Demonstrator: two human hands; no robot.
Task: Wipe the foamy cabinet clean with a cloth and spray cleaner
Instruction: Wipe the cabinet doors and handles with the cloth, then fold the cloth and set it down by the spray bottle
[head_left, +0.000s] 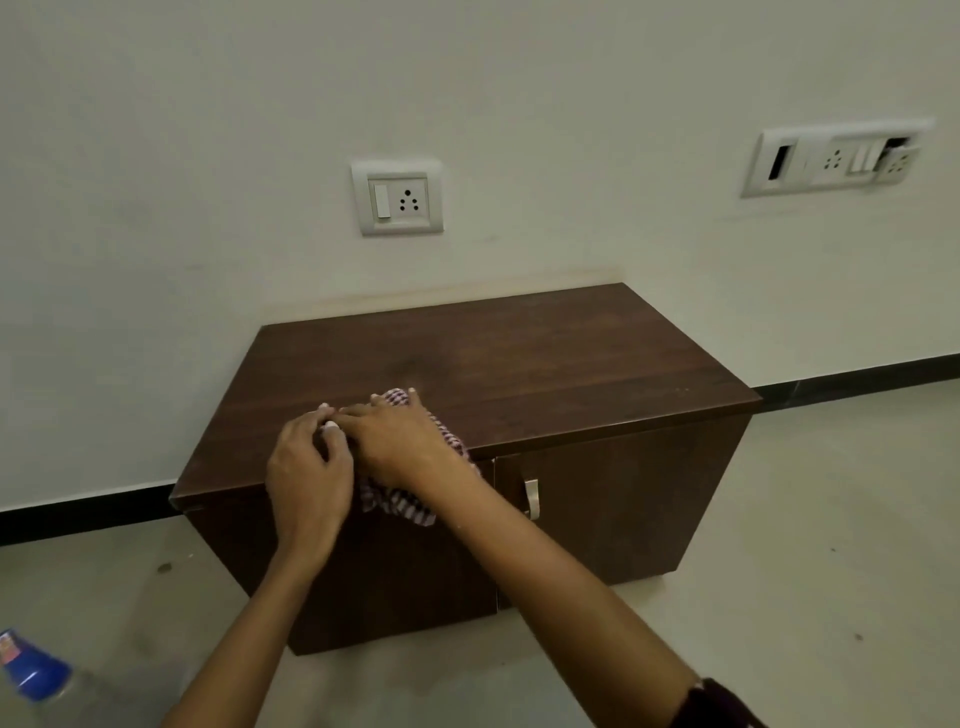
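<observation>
A low dark brown wooden cabinet (545, 358) stands against the wall. A red and white checked cloth (400, 501) lies on the top near its front edge, one end hanging over the front. My right hand (400, 441) lies flat on the cloth, fingers spread. My left hand (309, 467) touches it from the left, fingers curled around the cloth's edge. No foam shows on the visible top. A blue-capped clear bottle (31, 670) lies on the floor at the lower left.
The cabinet has two doors with a metal handle (531, 499) on the right one. Power sockets (397, 197) (836, 158) sit on the white wall above. Pale floor surrounds the cabinet, with a black skirting strip (78, 514) along the wall.
</observation>
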